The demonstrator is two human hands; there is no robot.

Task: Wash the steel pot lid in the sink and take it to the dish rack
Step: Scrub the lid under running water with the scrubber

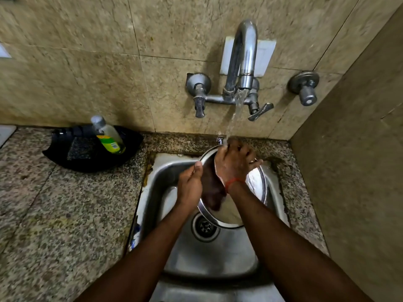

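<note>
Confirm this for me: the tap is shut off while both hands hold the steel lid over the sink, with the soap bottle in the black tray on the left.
Not quite: the tap is running, as the head view shows, with water falling onto the right hand. The rest stands.

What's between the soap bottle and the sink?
In the head view, the soap bottle leans in a black tray. Between the tray and the sink lies only bare speckled stone counter, with a stained seam along the sink's edge.
</note>
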